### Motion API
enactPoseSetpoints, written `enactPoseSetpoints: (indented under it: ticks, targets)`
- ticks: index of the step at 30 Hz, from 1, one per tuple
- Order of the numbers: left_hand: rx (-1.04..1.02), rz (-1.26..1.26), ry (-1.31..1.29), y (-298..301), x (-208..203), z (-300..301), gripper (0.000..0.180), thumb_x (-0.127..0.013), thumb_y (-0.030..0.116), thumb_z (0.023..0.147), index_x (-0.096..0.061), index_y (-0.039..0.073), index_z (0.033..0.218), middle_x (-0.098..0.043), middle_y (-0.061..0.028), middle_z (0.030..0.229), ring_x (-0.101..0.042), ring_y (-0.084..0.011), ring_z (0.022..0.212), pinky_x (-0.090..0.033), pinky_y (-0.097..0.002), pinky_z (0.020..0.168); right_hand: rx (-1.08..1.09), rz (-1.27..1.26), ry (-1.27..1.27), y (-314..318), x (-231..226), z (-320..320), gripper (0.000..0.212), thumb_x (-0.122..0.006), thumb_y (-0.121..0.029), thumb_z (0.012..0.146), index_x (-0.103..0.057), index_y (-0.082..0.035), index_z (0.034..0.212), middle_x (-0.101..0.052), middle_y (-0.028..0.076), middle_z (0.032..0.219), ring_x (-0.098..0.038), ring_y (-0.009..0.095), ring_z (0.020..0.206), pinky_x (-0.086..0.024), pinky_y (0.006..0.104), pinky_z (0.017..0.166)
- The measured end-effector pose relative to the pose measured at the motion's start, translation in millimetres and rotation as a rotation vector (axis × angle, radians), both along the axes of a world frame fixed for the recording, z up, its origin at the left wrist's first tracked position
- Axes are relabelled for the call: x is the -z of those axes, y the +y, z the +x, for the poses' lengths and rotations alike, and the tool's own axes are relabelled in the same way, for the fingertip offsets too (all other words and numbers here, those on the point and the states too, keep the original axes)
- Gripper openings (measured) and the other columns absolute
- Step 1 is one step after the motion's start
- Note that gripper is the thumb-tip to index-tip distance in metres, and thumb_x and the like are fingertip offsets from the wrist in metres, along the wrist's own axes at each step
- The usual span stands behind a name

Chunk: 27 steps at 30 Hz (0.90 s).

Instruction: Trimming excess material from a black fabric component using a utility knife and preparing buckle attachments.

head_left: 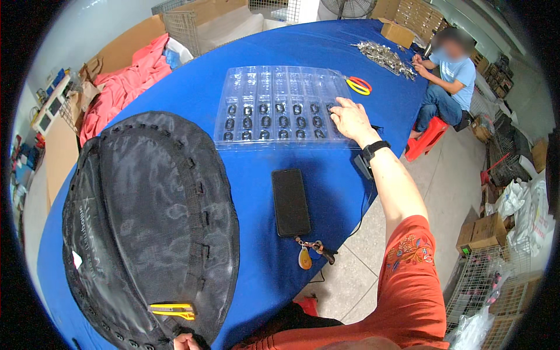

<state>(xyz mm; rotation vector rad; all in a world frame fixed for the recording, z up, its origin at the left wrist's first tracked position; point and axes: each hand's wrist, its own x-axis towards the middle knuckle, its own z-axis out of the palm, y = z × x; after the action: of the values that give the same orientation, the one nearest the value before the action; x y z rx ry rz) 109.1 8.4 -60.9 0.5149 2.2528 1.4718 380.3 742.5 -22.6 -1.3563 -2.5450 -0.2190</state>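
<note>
My right hand [349, 118] reaches onto the right-hand column of a clear plastic tray [256, 87], its fingers apart. Small black oval pieces [263, 121] fill the nearer rows of the tray's pockets; any piece under my fingertips is hidden. A large oval of black mesh fabric [157, 192] lies to the left, with small black clips spaced along its border. At the bottom edge, only part of my left hand [185, 342] shows, its fingers closed at the fabric's near edge. A yellow utility knife [172, 310] rests on the fabric just beyond it.
A black phone [290, 202] with a keyring [312, 254] lies on the blue-covered table [251, 169]. Red-and-yellow-handled scissors [359, 86] sit beyond the tray. At far right, a person [452, 76] sits on a red stool [427, 139] by a pile of metal parts [385, 56].
</note>
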Motion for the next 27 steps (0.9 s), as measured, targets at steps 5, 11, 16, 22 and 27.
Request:
enactPoseSetpoints:
  ticks: [5,11,16,22,27]
  targets:
    - [-0.010,0.094,-0.046,1,6,-1,0.011,-0.068,0.007,0.106,-0.070,0.004,0.116,-0.072,-0.0044,0.091,-0.062,-0.0108,0.077,-0.051,-0.0257,0.072,-0.010,0.038,0.015,-3,-4,7,0.032,-0.063,-0.029,0.103,-0.078,-0.016,0.128,-0.061,0.014,0.153,-0.052,0.032,0.146,-0.042,0.0551,0.115]
    - [0.084,0.258,-0.061,-9,25,-8,0.010,-0.062,0.000,0.108,-0.067,0.002,0.116,-0.064,-0.0021,0.080,-0.053,-0.0078,0.065,-0.043,-0.0228,0.061,-0.027,0.076,0.135,-28,-16,36,0.030,-0.061,-0.029,0.104,-0.079,-0.013,0.123,-0.066,0.015,0.146,-0.056,0.034,0.141,-0.044,0.0536,0.115]
    - [0.094,0.265,-0.075,-2,24,-7,0.009,-0.062,0.003,0.109,-0.066,0.003,0.117,-0.064,0.0003,0.082,-0.053,-0.0058,0.066,-0.043,-0.0211,0.061,-0.073,0.074,0.229,-72,-25,62,0.029,-0.062,-0.027,0.103,-0.079,-0.007,0.116,-0.070,0.020,0.137,-0.061,0.037,0.135,-0.046,0.0506,0.114]
    - [0.082,0.283,-0.136,2,14,0,0.010,-0.064,0.009,0.109,-0.069,0.006,0.117,-0.067,-0.0002,0.088,-0.057,-0.0070,0.071,-0.047,-0.0219,0.064,-0.304,0.148,0.434,-174,-32,60,0.020,-0.068,-0.016,0.098,-0.079,0.000,0.101,-0.077,0.022,0.114,-0.072,0.040,0.111,-0.056,0.0492,0.100]
    - [0.151,0.141,0.145,-21,17,-10,0.013,-0.062,0.007,0.108,-0.063,0.001,0.120,-0.060,0.0041,0.092,-0.052,-0.0056,0.079,-0.046,-0.0224,0.074,-0.471,0.148,0.452,-283,-11,30,0.014,-0.073,-0.016,0.095,-0.078,-0.006,0.104,-0.076,0.014,0.114,-0.071,0.034,0.113,-0.054,0.0481,0.099]
